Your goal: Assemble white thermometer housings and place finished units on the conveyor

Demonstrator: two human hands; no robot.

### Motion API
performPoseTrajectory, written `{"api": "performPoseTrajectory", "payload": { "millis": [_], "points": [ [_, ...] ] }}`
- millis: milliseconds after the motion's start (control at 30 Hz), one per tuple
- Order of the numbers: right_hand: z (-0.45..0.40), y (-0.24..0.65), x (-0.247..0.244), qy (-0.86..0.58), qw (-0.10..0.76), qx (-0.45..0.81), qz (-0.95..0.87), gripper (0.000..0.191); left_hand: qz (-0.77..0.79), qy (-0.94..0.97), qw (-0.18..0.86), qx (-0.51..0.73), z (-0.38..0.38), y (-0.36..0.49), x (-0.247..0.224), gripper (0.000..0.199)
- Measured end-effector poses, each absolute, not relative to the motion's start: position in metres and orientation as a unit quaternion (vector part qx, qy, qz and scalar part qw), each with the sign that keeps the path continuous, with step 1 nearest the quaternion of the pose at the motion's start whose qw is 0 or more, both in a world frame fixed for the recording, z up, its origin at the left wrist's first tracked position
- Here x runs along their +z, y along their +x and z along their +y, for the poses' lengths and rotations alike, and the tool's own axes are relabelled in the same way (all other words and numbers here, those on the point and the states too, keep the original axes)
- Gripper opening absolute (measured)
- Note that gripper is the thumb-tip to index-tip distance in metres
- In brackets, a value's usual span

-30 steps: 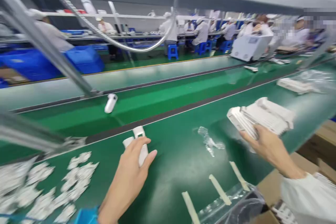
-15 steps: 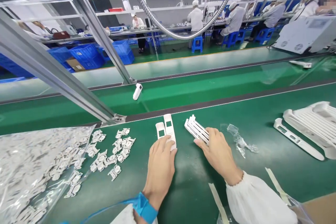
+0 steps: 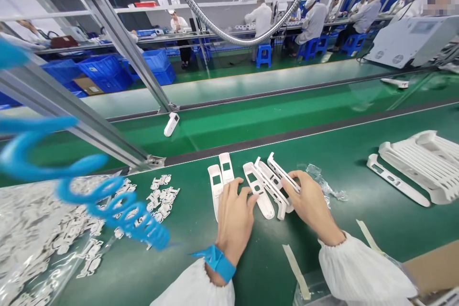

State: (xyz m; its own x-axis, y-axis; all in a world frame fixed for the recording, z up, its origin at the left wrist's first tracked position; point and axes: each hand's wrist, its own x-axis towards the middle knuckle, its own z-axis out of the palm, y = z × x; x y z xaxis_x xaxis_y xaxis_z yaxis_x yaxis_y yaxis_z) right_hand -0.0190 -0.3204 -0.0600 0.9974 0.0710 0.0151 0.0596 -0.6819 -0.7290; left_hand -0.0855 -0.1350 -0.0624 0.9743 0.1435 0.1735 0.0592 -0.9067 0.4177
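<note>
My left hand (image 3: 235, 213) lies over the table with its fingers apart. Its fingertips are beside a white plastic housing (image 3: 226, 168) with a square window, and its thumb reaches the edge of another housing (image 3: 258, 191). A further one (image 3: 215, 186) lies flat at the far left of this group. In my right hand (image 3: 311, 203), a housing tilted on its edge (image 3: 281, 170) is pinched between thumb and fingers. Two more housings, one on its side (image 3: 270, 184), lie fanned out between my hands, partly covering each other.
Small white clip-like parts (image 3: 167, 203) and a clear bag (image 3: 32, 229) of them are on the left. Stacked white housings (image 3: 423, 162) stand right. Crumpled clear plastic (image 3: 324, 184) lies near my right hand. A blue coiled cord (image 3: 107, 201) hangs in front. A metal post (image 3: 118, 43) rises behind.
The bunch of housings in my right hand has spread out on the table, with one still held. My left hand has moved right, off the left pair. The blue cord has swung into view.
</note>
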Motion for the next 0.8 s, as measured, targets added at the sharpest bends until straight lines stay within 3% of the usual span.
{"api": "performPoseTrajectory", "payload": {
  "millis": [167,267,400,500,667,800],
  "points": [
    [-0.327,-0.018,-0.061,-0.916,0.399,0.025,-0.043,0.03,0.036,0.977,0.139,0.154,-0.128,-0.084,-0.062,0.022],
    [-0.327,-0.019,-0.06,-0.915,0.399,0.039,-0.042,0.032,-0.032,0.977,0.111,0.18,-0.142,-0.071,-0.055,0.033],
    [-0.329,-0.018,-0.062,-0.914,0.404,0.026,-0.029,0.038,-0.164,0.966,0.045,0.197,-0.152,-0.052,-0.047,0.02],
    [-0.332,-0.017,-0.066,-0.915,0.402,-0.002,-0.021,0.039,-0.222,0.954,0.015,0.199,-0.146,-0.045,-0.043,0.023],
    [-0.336,-0.016,-0.072,-0.926,0.374,-0.038,-0.044,0.037,-0.207,0.953,0.023,0.219,-0.134,-0.048,-0.039,0.022],
    [-0.336,-0.019,-0.068,-0.938,0.325,-0.099,-0.07,0.033,-0.104,0.961,0.103,0.233,-0.125,-0.058,-0.031,0.018]
  ]
}}
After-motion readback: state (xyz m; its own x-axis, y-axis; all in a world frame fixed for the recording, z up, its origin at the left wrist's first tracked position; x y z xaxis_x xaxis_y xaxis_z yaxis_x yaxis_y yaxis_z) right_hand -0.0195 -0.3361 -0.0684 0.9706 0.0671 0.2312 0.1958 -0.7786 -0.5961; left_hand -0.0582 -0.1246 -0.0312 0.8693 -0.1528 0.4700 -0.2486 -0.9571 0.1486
